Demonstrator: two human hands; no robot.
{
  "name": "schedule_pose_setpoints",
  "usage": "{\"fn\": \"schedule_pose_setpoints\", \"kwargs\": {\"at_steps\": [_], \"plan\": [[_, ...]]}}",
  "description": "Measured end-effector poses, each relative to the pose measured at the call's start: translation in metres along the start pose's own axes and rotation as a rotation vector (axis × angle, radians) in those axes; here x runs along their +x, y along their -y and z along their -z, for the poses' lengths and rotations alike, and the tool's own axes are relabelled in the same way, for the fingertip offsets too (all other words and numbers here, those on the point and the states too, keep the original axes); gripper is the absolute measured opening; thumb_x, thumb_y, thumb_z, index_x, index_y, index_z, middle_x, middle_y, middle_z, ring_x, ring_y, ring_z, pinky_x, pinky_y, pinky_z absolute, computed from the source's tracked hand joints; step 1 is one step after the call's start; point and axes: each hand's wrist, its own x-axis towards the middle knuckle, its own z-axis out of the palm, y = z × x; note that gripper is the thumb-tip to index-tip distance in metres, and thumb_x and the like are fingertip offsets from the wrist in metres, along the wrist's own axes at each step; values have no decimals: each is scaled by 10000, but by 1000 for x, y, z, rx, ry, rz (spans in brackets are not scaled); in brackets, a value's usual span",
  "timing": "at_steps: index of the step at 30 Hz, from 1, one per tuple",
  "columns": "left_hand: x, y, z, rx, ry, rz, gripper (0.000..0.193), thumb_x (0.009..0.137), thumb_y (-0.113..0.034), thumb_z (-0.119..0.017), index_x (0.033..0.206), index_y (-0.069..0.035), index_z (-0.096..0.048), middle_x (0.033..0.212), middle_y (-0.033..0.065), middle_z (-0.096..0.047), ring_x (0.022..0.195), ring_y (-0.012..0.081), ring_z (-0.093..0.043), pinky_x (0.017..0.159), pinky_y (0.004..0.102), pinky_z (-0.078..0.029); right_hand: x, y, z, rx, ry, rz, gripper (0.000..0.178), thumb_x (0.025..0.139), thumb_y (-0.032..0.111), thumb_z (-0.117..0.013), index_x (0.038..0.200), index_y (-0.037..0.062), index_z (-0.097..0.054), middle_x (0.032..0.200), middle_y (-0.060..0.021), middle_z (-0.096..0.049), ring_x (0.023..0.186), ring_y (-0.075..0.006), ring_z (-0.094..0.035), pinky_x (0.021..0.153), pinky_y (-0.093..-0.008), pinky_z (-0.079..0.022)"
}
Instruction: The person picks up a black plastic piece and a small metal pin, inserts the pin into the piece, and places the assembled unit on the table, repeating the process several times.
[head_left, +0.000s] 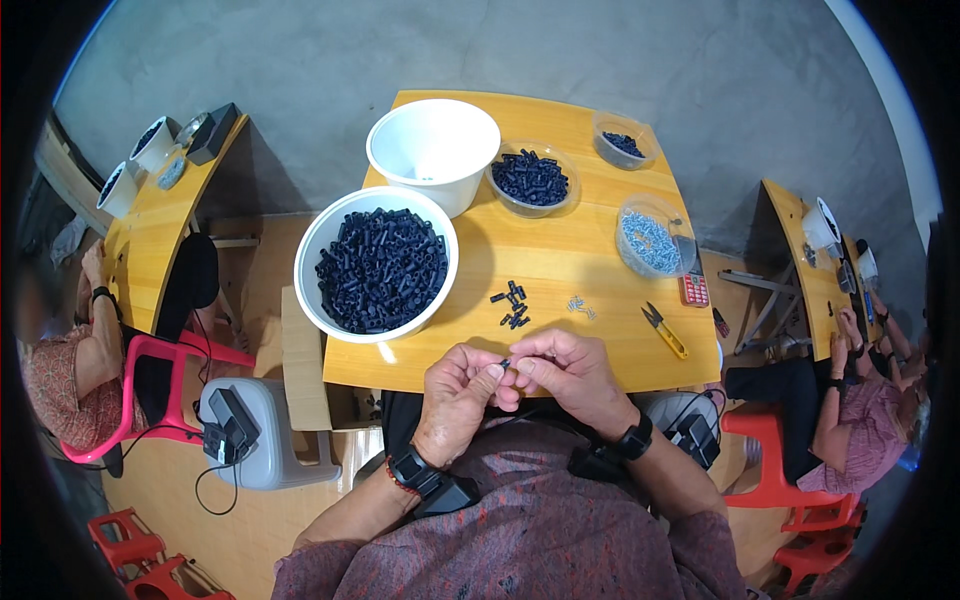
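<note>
Above the table's near edge, my left hand (462, 400) and my right hand (572, 378) meet with fingertips pinched together. Between them is a small dark plastic piece (506, 364), mostly covered by the fingers. Just beyond lies a loose group of small black tubular plastic parts (515, 306). Several small silver screws (580, 307) are scattered to the right of it. A pair of yellow-handled snips (666, 334) rests farther right, blades pointing away from me. At the left stands a white bucket (303, 262) filled with similar black parts.
A second white bucket (434, 148) stands behind the first. Clear bowls hold black parts (530, 178), more dark parts (625, 146) and many silvery screws (648, 242). A red calculator (694, 288) lies beside the screw bowl. Other people work at tables on both sides.
</note>
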Motion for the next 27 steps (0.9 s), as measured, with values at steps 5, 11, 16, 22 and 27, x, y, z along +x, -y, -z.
{"fn": "schedule_pose_setpoints", "kwargs": {"at_steps": [5,11,16,22,27], "plan": [[0,0,1,-12,4,11,103,988,-65,-592,1036,24,-570,889,130,-693,710,162,-686,659,294,-609,-3,-4,-2,-37,24,26,95,950,54,-648,1004,-24,-659,885,-57,-698,774,-83,-636,694,-232,-516],[-1,3,4,56,10,1,86,985,-54,-592,1017,24,-577,867,114,-686,675,152,-670,639,283,-600,-1,-2,-5,-17,81,91,47,910,32,-680,935,-7,-685,856,-51,-663,771,-97,-620,681,-252,-501],[0,-2,1,19,-32,-9,90,991,-57,-582,1043,16,-576,865,95,-669,679,140,-659,641,282,-592,24,1,16,-282,22,190,64,871,24,-696,922,-14,-707,841,-61,-646,745,-133,-621,661,-269,-484],[-1,-8,4,-12,-100,-13,108,1008,-86,-566,1065,6,-563,888,85,-659,712,141,-656,680,290,-588,51,-2,9,-718,-139,381,106,814,64,-722,908,15,-715,824,-131,-617,756,-298,-632,678,-392,-502],[0,-9,7,-22,-105,-15,118,1009,-95,-568,1072,5,-561,902,87,-658,722,141,-655,684,288,-586,54,3,-1,-972,-97,345,95,796,117,-731,818,34,-689,821,-144,-590,784,-352,-624,681,-456,-497]]}}
